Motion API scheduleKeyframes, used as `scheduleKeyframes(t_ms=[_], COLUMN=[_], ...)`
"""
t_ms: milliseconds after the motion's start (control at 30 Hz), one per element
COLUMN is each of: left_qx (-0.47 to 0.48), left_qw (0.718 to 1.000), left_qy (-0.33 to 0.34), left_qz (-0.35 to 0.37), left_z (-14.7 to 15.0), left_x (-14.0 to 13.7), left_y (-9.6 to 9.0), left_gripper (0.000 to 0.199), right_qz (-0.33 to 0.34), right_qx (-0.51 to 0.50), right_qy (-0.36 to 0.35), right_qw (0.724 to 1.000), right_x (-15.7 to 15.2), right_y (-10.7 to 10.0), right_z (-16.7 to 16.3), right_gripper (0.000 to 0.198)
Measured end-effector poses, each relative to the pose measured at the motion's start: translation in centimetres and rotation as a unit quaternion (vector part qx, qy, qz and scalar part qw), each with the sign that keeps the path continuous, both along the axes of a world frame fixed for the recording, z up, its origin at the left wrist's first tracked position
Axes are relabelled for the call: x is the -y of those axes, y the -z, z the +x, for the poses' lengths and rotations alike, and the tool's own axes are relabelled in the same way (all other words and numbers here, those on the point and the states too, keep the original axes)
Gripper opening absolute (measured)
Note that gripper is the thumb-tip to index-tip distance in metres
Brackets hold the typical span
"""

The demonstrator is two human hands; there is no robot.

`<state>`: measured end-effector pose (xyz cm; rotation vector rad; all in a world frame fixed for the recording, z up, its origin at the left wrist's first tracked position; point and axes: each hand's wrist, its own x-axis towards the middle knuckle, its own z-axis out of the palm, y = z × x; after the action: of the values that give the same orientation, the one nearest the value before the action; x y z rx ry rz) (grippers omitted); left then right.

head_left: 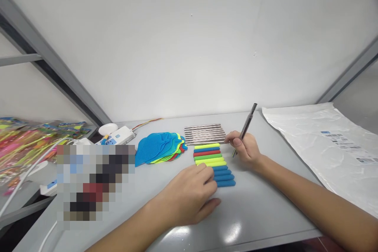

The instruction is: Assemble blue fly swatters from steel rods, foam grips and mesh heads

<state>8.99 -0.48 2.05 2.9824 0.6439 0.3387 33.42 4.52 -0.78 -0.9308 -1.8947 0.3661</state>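
- right hand (249,152): fingers pinched on a tilted metal rod (247,125).
- left hand (190,193): fingers curled over coloured tubes (208,158); whether gripping one, cannot tell.
- just left of right fingers: silver rods (203,134), in a row.
- beyond left fingers, leftward: mesh pieces (155,147), overlapping.
- right of right fingers: white bag (298,138).

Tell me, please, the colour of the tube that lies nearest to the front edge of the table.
The tube is blue; the head view shows it.

The bench (260,208) looks smooth and glossy, the rods (204,134) shiny metal, tubes (208,157) matt, perforated sheets (153,147) plastic, the bag (321,153) creased, glossy plastic.
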Motion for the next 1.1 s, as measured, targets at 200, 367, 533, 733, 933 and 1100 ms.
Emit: scheduleKeyframes(t_ms=[200, 367, 533, 733, 933, 1100], left_qx=[-0.047, -0.049, -0.044, 0.176, 0.401, 0.521], left_qw=[0.998, 0.998, 0.998, 0.98, 0.904, 0.816], left_qy=[-0.033, -0.003, 0.009, 0.02, -0.025, -0.126], left_qz=[0.006, -0.032, -0.053, -0.087, -0.144, -0.215], left_z=[-0.2, -0.1, 0.2, 0.1, -0.2, -0.4], left_x=[-0.4, 0.1, 0.4, 0.3, -0.1, -1.2], left_y=[-0.2, -0.2, 0.1, -0.5, -1.0, -0.1], left_gripper=[0.023, 0.023, 0.011, 0.009, 0.015, 0.009], right_qz=[-0.051, -0.107, -0.157, -0.19, -0.234, -0.237], right_qx=[-0.019, -0.06, -0.08, -0.118, -0.165, -0.168], right_qy=[0.014, 0.04, 0.037, 0.05, 0.052, -0.014], right_qw=[0.998, 0.992, 0.984, 0.973, 0.957, 0.957], right_x=[-0.1, -0.3, -0.6, -0.8, 0.5, 1.7], right_y=[0.2, 0.3, 0.2, 0.0, -1.0, -3.8], right_z=[-0.3, -0.9, -1.5, -1.4, -1.9, -3.9], right_gripper=[0.04, 0.04, 0.041, 0.037, 0.041, 0.041])
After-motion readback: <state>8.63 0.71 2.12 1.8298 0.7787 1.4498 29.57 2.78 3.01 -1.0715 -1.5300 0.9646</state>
